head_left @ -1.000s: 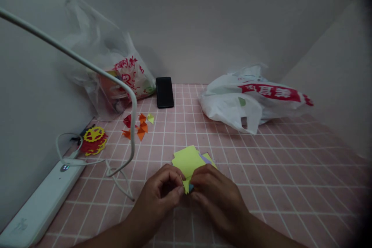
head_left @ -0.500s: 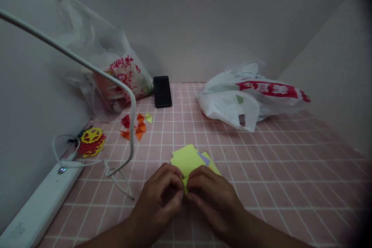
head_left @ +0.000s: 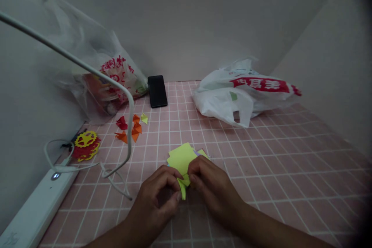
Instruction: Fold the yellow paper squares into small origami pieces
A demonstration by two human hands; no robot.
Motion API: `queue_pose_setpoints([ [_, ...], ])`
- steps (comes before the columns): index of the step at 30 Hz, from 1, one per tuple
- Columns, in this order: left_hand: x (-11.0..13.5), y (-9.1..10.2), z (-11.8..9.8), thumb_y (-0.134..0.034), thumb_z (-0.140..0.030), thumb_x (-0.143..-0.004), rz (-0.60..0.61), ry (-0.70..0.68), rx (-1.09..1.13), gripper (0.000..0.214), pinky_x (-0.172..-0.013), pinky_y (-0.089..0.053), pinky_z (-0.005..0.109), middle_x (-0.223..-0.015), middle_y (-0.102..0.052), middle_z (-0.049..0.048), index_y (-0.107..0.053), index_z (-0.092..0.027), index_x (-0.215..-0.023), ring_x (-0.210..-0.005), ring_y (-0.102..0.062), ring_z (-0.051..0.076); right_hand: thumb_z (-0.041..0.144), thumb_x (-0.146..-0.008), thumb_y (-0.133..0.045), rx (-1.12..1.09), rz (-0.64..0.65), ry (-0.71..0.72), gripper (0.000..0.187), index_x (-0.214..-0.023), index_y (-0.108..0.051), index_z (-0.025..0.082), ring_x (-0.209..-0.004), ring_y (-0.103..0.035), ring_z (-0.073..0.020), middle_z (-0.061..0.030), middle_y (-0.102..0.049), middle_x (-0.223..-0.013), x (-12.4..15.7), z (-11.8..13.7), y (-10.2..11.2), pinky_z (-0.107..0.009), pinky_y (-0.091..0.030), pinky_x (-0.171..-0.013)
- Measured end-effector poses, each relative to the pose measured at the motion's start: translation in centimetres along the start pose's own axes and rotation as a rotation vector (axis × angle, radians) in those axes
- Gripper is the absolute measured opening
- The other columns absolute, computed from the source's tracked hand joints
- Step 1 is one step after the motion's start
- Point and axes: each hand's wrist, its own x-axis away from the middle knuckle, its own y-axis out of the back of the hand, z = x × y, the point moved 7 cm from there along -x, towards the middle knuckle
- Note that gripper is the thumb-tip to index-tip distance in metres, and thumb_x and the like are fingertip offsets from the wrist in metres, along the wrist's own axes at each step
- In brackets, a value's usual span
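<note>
A small folded piece of yellow-green paper (head_left: 183, 186), with narrow points sticking out toward me, is between my hands. My left hand (head_left: 158, 195) has its fingertips and thumb curled at the left side of the folded paper. On the other side, my right hand (head_left: 213, 184) pinches the paper's right end between thumb and fingers, which partly hide it. Just beyond lies a stack of square yellow paper sheets (head_left: 182, 157), with a bit of purple showing beneath.
Small red, orange and yellow folded papers (head_left: 136, 128) lie at the left, near red and yellow cutouts (head_left: 86, 145). A white cable (head_left: 129, 124) arches above a white power strip (head_left: 37, 205). Behind are a phone (head_left: 157, 91) and two plastic bags (head_left: 122, 73), (head_left: 221, 100).
The folded paper now shows more between my hands, its points spread. My right hand has shifted slightly up and away from my left. The whole view has moved a little.
</note>
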Motion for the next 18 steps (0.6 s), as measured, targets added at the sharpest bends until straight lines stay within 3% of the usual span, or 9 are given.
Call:
queue_pose_setpoints([
  [7, 0.2, -0.1, -0.1, -0.058, -0.013, -0.079, 0.070, -0.013, 0.079, 0.009, -0.085, -0.044, 0.033, -0.100, -0.060, 0.0056, -0.057, -0.021, -0.074, -0.095, -0.058, 0.022, 0.017, -0.093, -0.045, -0.095, -0.001, -0.144, 0.017, -0.077, -0.049, 0.020, -0.067, -0.049, -0.0156, -0.0002, -0.051, -0.072, -0.2, -1.5, 0.4, -0.029, -0.039, -0.062],
  [11, 0.4, 0.1, 0.1, -0.058, -0.014, -0.081, 0.063, -0.035, 0.075, 0.009, -0.093, -0.041, 0.036, -0.113, -0.058, 0.0066, -0.057, -0.021, -0.077, -0.109, -0.054, 0.025, 0.016, -0.092, -0.047, -0.105, -0.003, -0.159, 0.017, -0.075, -0.049, 0.020, -0.067, -0.048, -0.0149, 0.0005, -0.051, -0.072, -0.2, -1.6, 0.4, -0.028, -0.039, -0.061],
  [18, 0.8, 0.0, -0.9, -0.058, -0.011, -0.082, 0.116, -0.132, 0.024, 0.013, -0.095, -0.041, 0.036, -0.117, -0.059, 0.0042, -0.058, -0.023, -0.082, -0.110, -0.054, 0.023, 0.015, -0.091, -0.050, -0.131, 0.004, -0.141, 0.018, -0.073, -0.051, 0.019, -0.067, -0.049, -0.0139, 0.0005, -0.053, -0.072, -0.3, -1.3, 0.2, -0.027, -0.039, -0.061],
])
